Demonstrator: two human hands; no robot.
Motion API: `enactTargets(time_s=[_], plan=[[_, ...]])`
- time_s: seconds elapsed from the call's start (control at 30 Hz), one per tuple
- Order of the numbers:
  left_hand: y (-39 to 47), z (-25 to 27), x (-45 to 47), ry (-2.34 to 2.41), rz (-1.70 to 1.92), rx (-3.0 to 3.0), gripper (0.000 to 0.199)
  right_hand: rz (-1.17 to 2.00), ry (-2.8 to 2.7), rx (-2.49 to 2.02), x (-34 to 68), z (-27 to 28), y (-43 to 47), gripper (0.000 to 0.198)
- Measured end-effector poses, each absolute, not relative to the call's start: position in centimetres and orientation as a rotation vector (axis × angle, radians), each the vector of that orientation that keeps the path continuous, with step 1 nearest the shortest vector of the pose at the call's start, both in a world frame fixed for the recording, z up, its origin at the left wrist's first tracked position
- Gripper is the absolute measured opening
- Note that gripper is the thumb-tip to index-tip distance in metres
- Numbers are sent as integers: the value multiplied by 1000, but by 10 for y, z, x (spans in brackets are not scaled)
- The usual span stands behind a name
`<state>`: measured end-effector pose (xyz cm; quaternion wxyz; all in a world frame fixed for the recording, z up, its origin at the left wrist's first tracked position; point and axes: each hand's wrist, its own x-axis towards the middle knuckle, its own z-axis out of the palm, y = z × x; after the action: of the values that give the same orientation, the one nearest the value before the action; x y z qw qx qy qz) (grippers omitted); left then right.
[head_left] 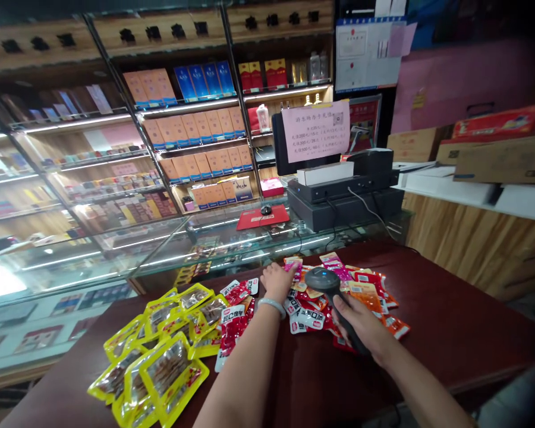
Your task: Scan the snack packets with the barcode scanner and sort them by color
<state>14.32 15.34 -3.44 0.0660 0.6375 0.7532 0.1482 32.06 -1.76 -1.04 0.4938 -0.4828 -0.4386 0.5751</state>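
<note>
Yellow packets (172, 365) lie at seven o'clock on the worktop (446, 321). Right grip (361, 324) is wrapped round the scanner (323, 279), long axis eleven-to-five. Pink packet (298, 273) sits ten o'clock from scanner's head; left grip (274, 282) is nearer, right at it; whether clamped on it, cannot tell.

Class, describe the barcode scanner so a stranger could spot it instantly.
On the dark red counter, find the small red and orange packets. Above them, the right hand grips the barcode scanner, the only dark, handled thing among them.
</note>
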Motion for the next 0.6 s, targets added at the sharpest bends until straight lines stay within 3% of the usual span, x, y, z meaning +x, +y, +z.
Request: enactTargets(time_s=[0.1, 0.4, 0.6], plan=[[157, -32, 150, 2222, 382, 1929, 88, 1384, -1062, -1155, 319, -6, -11, 56], [135, -26, 119, 2127, 454, 2003, 61, 1373, -1088, -1181, 312, -7, 11, 53], [107, -17, 98, 2115, 475, 2030, 57, 1439, -1113, -1076, 298, 9, 13, 54]])
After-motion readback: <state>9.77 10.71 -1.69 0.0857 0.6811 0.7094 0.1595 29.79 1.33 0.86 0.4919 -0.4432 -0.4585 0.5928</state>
